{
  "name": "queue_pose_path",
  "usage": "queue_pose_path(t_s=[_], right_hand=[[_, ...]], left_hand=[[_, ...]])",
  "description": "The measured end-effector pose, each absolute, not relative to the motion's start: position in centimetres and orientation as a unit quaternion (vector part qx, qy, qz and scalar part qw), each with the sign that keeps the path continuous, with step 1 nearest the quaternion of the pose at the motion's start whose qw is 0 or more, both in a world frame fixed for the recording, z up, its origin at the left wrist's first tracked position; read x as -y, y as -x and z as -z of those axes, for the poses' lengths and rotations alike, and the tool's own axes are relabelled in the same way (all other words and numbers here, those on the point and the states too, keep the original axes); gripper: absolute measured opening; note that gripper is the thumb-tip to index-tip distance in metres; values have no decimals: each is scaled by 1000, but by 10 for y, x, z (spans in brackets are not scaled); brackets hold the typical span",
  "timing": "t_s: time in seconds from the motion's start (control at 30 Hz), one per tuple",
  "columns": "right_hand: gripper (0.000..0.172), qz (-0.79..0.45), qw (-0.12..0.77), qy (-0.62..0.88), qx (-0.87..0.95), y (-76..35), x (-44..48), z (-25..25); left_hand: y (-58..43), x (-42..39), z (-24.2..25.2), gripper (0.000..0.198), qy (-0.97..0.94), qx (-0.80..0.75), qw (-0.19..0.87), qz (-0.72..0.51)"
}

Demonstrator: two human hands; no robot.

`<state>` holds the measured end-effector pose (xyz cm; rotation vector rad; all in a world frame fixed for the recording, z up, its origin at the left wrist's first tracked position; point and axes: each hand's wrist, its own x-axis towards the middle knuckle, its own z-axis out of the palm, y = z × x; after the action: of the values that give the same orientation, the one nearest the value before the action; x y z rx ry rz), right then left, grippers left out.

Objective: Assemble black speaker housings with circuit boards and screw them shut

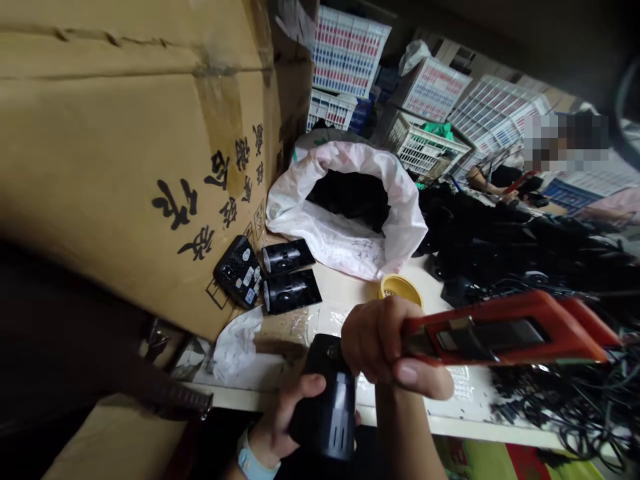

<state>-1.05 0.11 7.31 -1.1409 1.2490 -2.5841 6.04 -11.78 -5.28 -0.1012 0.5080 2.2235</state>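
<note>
Red tool [505, 330] lies clenched in the right hand [385, 340], its long end pointing right. The left hand [287, 413] grips a black case [323, 400] (a pale band [255, 461] circles that wrist) at the table's [345, 303] front edge. A yellow bowl [409, 289] stands just beyond the right fist.

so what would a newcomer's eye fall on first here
Probably the orange-red tool gripped in the right hand, jutting across the lower right, with the black casing in the left hand at bottom centre. Next, perhaps, the big cardboard box with black handwriting at upper left, then the open white sack with dark contents beyond the hands.
</note>
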Motion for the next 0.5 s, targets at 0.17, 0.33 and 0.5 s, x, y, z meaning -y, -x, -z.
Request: queue_pose_path(t_s=[0.17, 0.33, 0.5], right_hand=[[6, 822, 19, 421, -382, 26, -3, -66], [14, 819, -154, 332, -441, -2, -25, -86], [18, 818, -194, 282, -463, -51, -53, -108]], left_hand=[[-55, 108, 43, 48, 113, -221, 368, -896], [-46, 101, 30, 46, 164, -257, 301, -904], [-45, 103, 31, 43, 138, -232, 305, -913]])
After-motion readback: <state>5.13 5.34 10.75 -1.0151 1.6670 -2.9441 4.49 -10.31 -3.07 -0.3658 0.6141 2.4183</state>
